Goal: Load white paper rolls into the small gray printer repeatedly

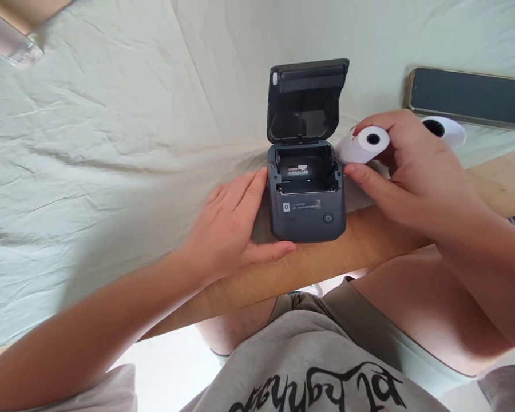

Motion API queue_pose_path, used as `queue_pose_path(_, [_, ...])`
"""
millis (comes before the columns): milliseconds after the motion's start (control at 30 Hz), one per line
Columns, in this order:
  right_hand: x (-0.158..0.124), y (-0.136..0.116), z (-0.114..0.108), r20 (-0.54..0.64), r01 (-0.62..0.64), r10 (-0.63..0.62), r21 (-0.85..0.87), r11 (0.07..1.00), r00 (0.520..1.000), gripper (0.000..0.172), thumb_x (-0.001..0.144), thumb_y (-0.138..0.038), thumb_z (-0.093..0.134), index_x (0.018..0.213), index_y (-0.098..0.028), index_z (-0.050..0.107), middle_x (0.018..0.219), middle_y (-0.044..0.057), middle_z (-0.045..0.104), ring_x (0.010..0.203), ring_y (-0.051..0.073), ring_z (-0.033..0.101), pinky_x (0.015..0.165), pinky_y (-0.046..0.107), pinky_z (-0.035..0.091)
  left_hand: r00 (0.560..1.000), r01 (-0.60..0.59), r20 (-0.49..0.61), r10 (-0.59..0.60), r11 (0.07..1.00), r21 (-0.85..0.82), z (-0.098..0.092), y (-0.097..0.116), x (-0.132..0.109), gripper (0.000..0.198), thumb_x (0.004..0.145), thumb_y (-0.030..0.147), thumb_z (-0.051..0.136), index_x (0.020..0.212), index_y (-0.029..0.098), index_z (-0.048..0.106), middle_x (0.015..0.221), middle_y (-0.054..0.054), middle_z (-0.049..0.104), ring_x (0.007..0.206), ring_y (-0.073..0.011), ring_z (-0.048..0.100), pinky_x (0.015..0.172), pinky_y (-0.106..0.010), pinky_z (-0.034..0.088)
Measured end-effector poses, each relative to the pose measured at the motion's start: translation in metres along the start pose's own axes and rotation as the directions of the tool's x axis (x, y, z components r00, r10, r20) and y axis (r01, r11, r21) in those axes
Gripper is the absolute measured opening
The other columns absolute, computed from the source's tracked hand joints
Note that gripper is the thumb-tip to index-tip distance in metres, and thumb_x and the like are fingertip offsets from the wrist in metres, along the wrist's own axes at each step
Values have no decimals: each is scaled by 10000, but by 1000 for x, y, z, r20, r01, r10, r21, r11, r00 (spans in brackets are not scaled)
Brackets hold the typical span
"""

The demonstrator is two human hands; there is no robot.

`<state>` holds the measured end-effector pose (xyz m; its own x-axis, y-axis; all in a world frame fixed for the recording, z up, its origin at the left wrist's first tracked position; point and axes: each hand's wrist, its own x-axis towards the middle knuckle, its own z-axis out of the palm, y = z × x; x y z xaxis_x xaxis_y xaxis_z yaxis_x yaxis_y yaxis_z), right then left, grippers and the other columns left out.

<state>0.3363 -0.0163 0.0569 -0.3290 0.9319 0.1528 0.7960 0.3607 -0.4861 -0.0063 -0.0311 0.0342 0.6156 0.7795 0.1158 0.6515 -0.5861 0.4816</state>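
Observation:
A dark grey printer (305,220) stands near the table's front edge, its black lid (305,97) raised and its paper compartment showing inside. Resting against the printer's left side and lower left corner is my left hand (232,229), thumb spread from the fingers and nothing in its grasp. My right hand (416,166) holds a white paper roll (355,150) between thumb and fingers, just to the right of the compartment. The roll's dark core faces up and to the right. Part of the roll is close to the printer's right edge.
Behind my right hand lies another white roll (452,133) with a dark core. A dark phone-like device (472,97) is at the back right. A clear plastic object (12,43) sits at the far left corner. Pale cloth (133,114) covers the table up to its wooden edge (240,286).

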Motion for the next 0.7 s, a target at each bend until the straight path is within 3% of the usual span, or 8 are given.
queue_pose_path(100, [-5,-4,6,8,-16,16,-105,994,1000,557,1153,-387,535,1692,-263,471,1355,132,790,1081,290,814,941,555,728,1000,2,4,-2,1000,5,-1,-1,0,1176,1057,1009,665,1895,214,442,1817,-232,669,1650,-500,681,1338,-641,596])
queue_pose_path(167, [-10,-10,3,-46,50,-58,-172,984,997,598,1151,-349,548,1733,-249,452,1469,157,786,1235,327,836,986,576,747,1000,-7,1,7,1000,4,-1,-1,0,1165,1069,1016,637,1894,217,443,1819,-229,668,1652,-499,682,1336,-641,599])
queue_pose_path(233, [-14,-13,-8,-149,117,-162,-270,956,975,561,1171,-365,584,1720,-266,523,1634,160,738,1501,360,772,1161,623,733,1000,-15,-4,15,1000,2,-1,-2,0,1155,1083,1025,598,1893,217,446,1822,-230,666,1652,-499,686,1333,-648,602])
queue_pose_path(333, [-17,3,-31,-304,54,-171,-359,932,937,478,1214,-526,598,1651,-346,664,1683,119,706,1640,386,682,1330,688,633,1000,-9,-2,9,1000,-4,0,-2,0,1177,1077,1055,559,1893,213,445,1833,-223,658,1656,-500,685,1349,-658,593])
queue_pose_path(400, [-17,24,-42,-362,-7,-118,-328,945,925,559,1206,-703,574,1630,-357,690,1636,126,717,1655,424,671,1355,740,598,1000,11,13,-11,1000,-5,0,-2,0,1182,1074,1054,568,1892,210,443,1837,-214,656,1664,-495,679,1365,-654,583])
queue_pose_path(567, [-19,70,-45,-134,-32,-16,-351,936,991,753,1158,-887,547,1583,-305,768,1434,161,796,1396,306,783,1196,577,696,1000,-8,-1,8,1000,-14,0,0,0,1160,1088,1033,582,1888,203,450,1832,-214,663,1654,-497,686,1352,-686,601])
queue_pose_path(700, [-23,75,-39,-153,-49,2,-300,953,988,657,1127,-864,649,1503,-358,836,1322,121,783,1205,242,806,1089,517,712,1000,3,10,-3,1000,-16,-2,1,1,1162,1093,1073,489,1874,213,471,1824,-201,677,1643,-499,700,1342,-698,611])
